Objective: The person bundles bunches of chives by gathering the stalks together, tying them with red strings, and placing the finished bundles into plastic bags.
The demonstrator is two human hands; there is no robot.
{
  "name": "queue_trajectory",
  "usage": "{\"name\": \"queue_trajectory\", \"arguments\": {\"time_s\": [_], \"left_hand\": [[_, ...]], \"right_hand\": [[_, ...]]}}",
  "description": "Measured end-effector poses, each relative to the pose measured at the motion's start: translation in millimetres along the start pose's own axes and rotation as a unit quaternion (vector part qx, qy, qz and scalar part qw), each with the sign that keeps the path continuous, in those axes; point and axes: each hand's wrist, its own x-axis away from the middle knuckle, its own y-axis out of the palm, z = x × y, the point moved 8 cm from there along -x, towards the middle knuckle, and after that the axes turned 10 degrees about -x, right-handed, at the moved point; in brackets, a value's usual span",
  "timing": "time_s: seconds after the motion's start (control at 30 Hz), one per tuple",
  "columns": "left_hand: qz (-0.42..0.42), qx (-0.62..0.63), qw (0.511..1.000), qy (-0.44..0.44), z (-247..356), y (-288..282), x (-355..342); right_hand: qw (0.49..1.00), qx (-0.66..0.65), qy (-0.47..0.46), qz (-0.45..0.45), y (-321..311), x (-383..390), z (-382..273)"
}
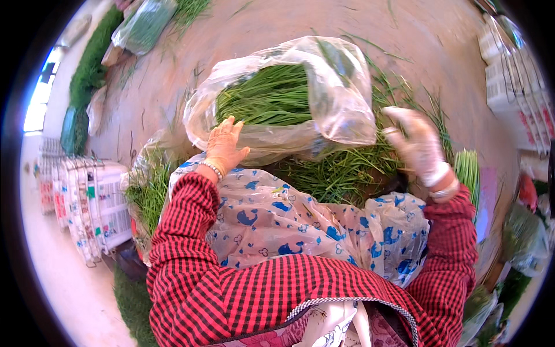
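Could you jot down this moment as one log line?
left hand: flat on clear bag of green stalks | right hand: gloved, raised over loose stalks, holding nothing

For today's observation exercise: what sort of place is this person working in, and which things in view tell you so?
Probably a vegetable packing area on a farm or at a market. A clear plastic bag is stuffed with long green stalks, more bagged greens lie on the bare floor, and white crates stand stacked alongside.
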Motion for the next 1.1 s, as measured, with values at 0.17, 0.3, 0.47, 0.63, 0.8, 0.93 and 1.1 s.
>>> {"name": "queue_trajectory", "arguments": {"time_s": [0.17,0.3,0.47,0.63,0.8,0.93,1.1], "left_hand": [[-0.475,0.122,0.867,0.091,-11,48,31],[-0.465,0.307,0.829,0.051,-1,26,12],[-0.313,0.634,0.666,-0.238,-44,81,-19],[0.022,0.452,0.824,-0.341,-124,115,-23],[0.084,0.533,0.784,-0.307,-112,71,-49],[0.091,0.603,0.729,-0.309,-111,67,-47],[0.103,0.601,0.733,-0.302,-108,71,-50]], "right_hand": [[0.977,-0.060,-0.137,-0.155,162,-67,-42],[0.976,0.041,-0.104,-0.188,240,-136,-21],[0.930,0.040,0.055,-0.361,343,-188,6],[0.854,-0.079,0.134,-0.496,395,-210,-43],[0.839,-0.005,0.115,-0.532,383,-208,-6],[0.894,0.116,0.098,-0.421,362,-248,32],[0.914,0.135,0.091,-0.371,355,-255,48]]}}
